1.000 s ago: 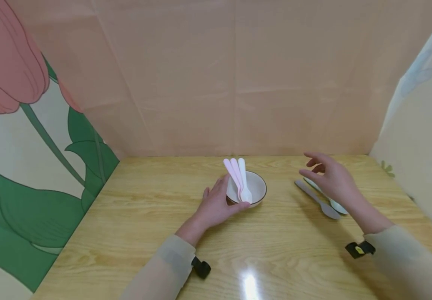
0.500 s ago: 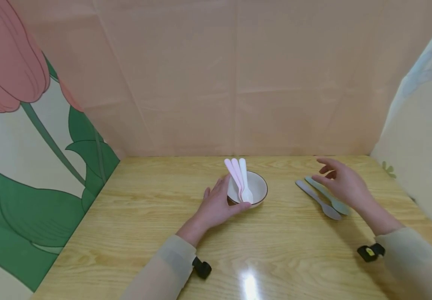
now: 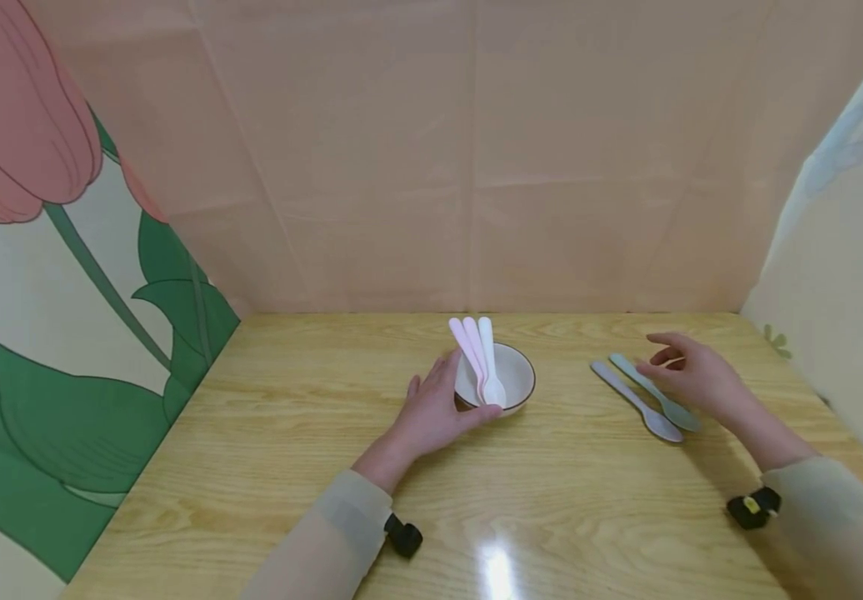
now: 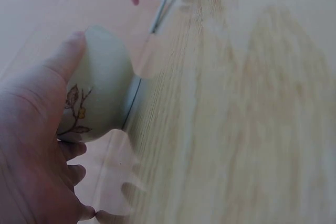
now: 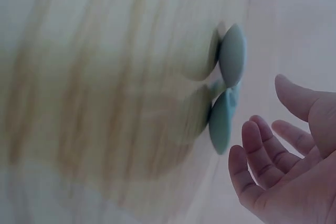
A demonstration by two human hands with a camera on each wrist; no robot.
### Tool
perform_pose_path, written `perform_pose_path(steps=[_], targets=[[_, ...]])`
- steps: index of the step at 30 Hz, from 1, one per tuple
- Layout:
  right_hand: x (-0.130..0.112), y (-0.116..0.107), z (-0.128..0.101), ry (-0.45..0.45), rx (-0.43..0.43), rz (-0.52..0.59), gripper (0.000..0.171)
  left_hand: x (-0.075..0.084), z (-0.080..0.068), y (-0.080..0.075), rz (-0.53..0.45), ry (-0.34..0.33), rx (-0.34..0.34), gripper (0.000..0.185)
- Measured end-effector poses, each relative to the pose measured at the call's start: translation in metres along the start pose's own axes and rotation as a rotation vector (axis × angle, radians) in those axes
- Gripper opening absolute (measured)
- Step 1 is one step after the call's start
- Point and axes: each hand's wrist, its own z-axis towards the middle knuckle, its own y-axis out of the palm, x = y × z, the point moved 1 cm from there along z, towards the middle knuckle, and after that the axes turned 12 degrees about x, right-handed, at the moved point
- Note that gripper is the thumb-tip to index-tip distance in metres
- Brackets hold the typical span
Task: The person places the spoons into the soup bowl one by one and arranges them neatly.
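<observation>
A small cream bowl [image 3: 508,379] stands mid-table with three plastic spoons [image 3: 479,354], two pink and one white, leaning in it. My left hand [image 3: 435,408] cups the bowl's left side; in the left wrist view the thumb [image 4: 65,61] lies along the bowl's wall [image 4: 102,85] and the fingers curl under it. To the right, a grey spoon [image 3: 636,401] and a teal spoon [image 3: 655,392] lie side by side on the table. My right hand [image 3: 694,377] hovers just right of them, fingers relaxed and empty. The right wrist view shows the hand [image 5: 286,169] beside the two spoon heads [image 5: 227,87].
The wooden table [image 3: 289,450] is boxed in by a pink back panel [image 3: 469,167], a tulip-printed panel [image 3: 49,275] on the left and a flowered one [image 3: 851,275] on the right. Both sleeves carry small black wrist clips [image 3: 404,535].
My right hand has drifted right and lower, uncovering the two spoons on the table and settling beside the teal one. The left hand and bowl have not moved.
</observation>
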Motion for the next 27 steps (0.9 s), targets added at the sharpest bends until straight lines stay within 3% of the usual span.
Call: perform_pose_path(steps=[13, 27], targets=[[0.010, 0.000, 0.001, 0.000, -0.071, 0.006, 0.078, 0.000, 0.000, -0.001, -0.009, 0.003, 0.003, 0.114], [0.017, 0.003, 0.003, 0.005, -0.086, -0.016, 0.081, -0.001, 0.000, 0.000, -0.006, -0.009, -0.005, 0.117]])
